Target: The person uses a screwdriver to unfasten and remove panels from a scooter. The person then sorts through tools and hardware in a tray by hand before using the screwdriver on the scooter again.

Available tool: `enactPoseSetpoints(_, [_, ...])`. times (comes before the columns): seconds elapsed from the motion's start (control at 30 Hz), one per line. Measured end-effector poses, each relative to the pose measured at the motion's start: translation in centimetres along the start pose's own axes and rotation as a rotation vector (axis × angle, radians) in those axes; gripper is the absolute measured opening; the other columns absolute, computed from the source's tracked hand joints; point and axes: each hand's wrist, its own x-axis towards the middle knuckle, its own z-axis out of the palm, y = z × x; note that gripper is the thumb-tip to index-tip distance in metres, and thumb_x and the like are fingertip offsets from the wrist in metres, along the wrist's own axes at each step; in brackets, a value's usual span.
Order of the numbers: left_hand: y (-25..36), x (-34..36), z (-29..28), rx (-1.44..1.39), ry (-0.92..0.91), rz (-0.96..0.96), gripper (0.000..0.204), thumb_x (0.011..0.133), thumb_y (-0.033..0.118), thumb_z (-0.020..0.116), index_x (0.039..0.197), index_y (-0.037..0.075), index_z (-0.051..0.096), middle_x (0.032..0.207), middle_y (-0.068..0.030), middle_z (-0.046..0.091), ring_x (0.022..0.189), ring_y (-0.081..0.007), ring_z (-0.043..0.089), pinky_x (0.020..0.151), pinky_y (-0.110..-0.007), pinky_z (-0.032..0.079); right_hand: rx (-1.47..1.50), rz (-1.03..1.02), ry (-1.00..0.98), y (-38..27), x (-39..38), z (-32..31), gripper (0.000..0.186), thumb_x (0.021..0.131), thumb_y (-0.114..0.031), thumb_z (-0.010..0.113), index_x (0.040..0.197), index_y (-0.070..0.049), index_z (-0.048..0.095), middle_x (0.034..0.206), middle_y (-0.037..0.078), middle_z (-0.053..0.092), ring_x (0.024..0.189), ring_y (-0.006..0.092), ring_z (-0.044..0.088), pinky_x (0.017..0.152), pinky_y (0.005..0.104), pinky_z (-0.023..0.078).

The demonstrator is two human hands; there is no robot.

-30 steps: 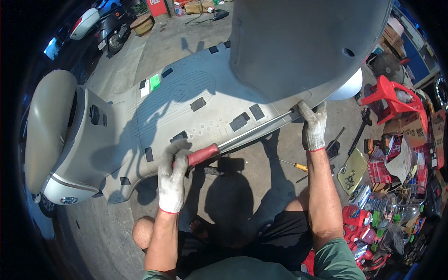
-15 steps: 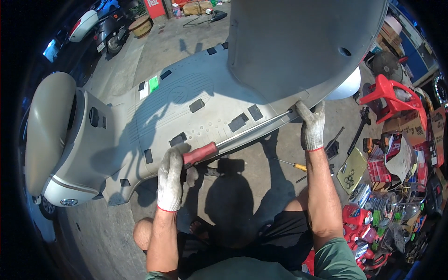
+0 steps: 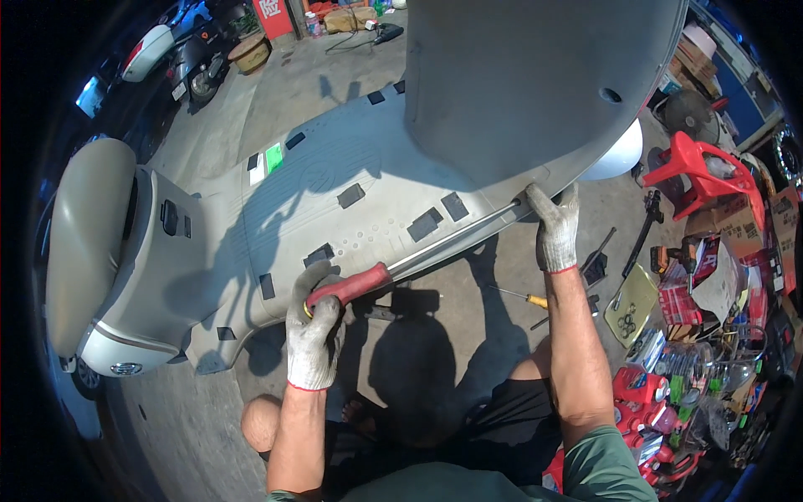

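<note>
My left hand [image 3: 314,339], in a white knit glove, is closed around the end of a long screwdriver's red handle [image 3: 355,283]. The metal shaft [image 3: 456,234] runs up to the right along the edge of a scooter's grey floorboard [image 3: 368,180]. Its tip meets the edge beside my gloved right hand [image 3: 554,226]. That hand grips the floorboard edge just below the front shield, with a finger next to the tip; some fingertips are hidden behind the edge. Black rectangular pads [image 3: 351,196] dot the floorboard.
On the ground right of me lie a yellow-handled screwdriver [image 3: 535,299], a yellowish tray of small parts [image 3: 633,303], a cordless drill [image 3: 669,258], red bottles [image 3: 640,389] and a red plastic chair [image 3: 698,171]. The scooter's seat [image 3: 90,243] rises at left, its front shield [image 3: 535,84] ahead.
My left hand has shifted slightly right and down on the handle's end, its fingers now showing below the handle. The right hand stays at the edge.
</note>
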Motion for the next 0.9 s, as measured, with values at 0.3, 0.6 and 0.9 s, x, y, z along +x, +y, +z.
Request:
enactPoseSetpoints(0.3, [0.2, -0.3, -0.9, 0.737, -0.108, 0.554, 0.021, 0.098, 0.014, 0.053, 0.113, 0.0, 0.059, 0.086, -0.0059, 0.062, 0.063, -0.009, 0.054, 0.056, -0.022, 0.043, -0.022, -0.018, 0.016, 0.2, 0.0, -0.1, 0.066, 0.081, -0.01, 0.081, 0.133, 0.004, 0.043, 0.111, 0.014, 0.064, 0.096, 0.0196, 0.065, 0.083, 0.0322, 0.058])
enactPoseSetpoints(0.6, [0.4, -0.3, -1.4, 0.568, -0.079, 0.167, 0.023, 0.097, 0.017, 0.059, 0.112, 0.0, 0.061, 0.084, -0.0065, 0.062, 0.068, -0.0139, 0.056, 0.063, -0.027, 0.049, -0.022, -0.044, 0.022, -0.9, -0.5, 0.6, 0.038, 0.089, -0.009, 0.073, 0.12, 0.004, 0.056, 0.112, 0.013, 0.063, 0.099, 0.0195, 0.066, 0.085, 0.0335, 0.058])
enactPoseSetpoints(0.9, [1.4, 0.2, -1.2, 0.368, -0.102, -0.15, 0.024, 0.096, 0.015, 0.059, 0.115, 0.002, 0.061, 0.074, -0.0057, 0.061, 0.055, -0.0125, 0.053, 0.053, -0.026, 0.044, -0.276, -0.257, -0.002, -0.3, -0.5, 0.2, 0.038, 0.089, -0.01, 0.074, 0.12, 0.004, 0.058, 0.115, 0.012, 0.059, 0.098, 0.0208, 0.065, 0.085, 0.0331, 0.057])
